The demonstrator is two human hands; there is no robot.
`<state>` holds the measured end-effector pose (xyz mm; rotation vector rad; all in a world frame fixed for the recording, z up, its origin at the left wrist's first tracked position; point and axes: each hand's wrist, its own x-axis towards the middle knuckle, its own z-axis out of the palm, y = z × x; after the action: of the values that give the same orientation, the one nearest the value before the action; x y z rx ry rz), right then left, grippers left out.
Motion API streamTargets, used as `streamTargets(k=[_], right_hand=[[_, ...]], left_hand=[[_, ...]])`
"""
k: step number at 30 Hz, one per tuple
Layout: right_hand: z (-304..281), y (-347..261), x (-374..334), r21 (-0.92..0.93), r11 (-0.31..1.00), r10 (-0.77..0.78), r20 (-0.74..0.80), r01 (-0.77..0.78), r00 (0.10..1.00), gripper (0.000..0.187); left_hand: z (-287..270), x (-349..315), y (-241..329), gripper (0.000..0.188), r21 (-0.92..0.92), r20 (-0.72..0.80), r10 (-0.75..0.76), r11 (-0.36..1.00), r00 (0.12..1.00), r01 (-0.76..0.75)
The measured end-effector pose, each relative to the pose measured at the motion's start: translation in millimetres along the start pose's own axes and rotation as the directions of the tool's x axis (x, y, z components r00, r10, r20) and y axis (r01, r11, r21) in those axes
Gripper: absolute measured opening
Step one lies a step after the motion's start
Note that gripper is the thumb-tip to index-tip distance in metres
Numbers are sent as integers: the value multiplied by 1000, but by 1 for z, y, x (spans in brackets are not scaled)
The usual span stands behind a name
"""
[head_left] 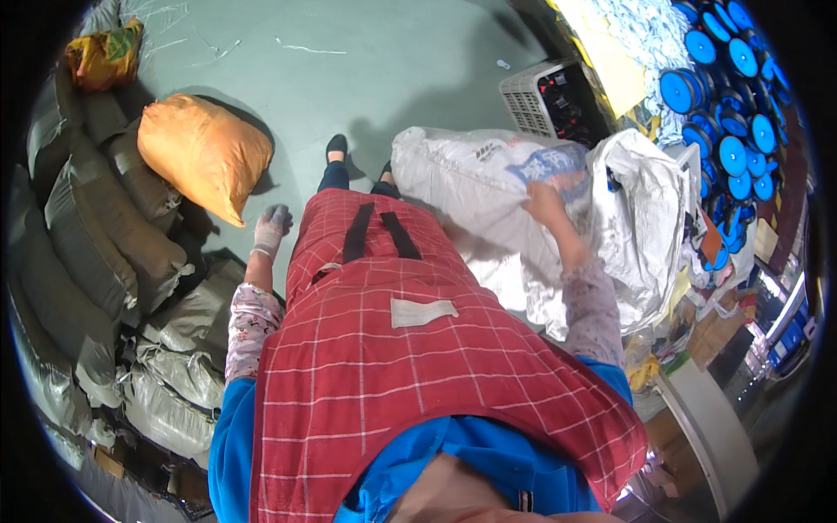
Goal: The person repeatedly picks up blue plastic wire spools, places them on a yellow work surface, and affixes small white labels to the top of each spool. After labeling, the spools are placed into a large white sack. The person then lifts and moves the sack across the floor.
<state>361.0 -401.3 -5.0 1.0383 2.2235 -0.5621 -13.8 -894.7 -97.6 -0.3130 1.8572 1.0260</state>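
Observation:
My right hand point(545, 206) is closed on the upper side of a large white woven sack point(453, 179) with blue print, which lies on my right. Beside that sack, a second white sack point(636, 209) stands with its mouth open and crumpled. My left hand point(271, 230), in a thin pale glove, hangs by the red checked apron point(375, 340) and holds nothing; its fingers look loosely extended. Nearest to it is a full orange sack point(205, 152), tilted on the floor at the left.
Stuffed grey sacks point(78, 253) are piled along the left, with a yellow-orange bag point(105, 57) on top at the far end. A pale plastic crate point(527, 100) with dark and red parts stands ahead right. Many blue-and-black wheels point(732, 152) are heaped at far right. Plastic strips point(309, 50) litter the green floor.

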Motion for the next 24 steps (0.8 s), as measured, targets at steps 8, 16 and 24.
streamTargets(k=[8,16,24], right_hand=[[-4,-53,24,-95,994,-62,-75,55,995,22],[4,-55,0,-15,999,27,-78,-28,997,22],[-11,-75,-42,25,996,93,-166,-90,982,21]], left_hand=[[-32,-11,-5,31,-59,-26,25,998,999,-26],[-129,38,-175,29,606,124,328,722,936,-334],[-134,144,-1,18,-141,36,-84,986,996,88]])
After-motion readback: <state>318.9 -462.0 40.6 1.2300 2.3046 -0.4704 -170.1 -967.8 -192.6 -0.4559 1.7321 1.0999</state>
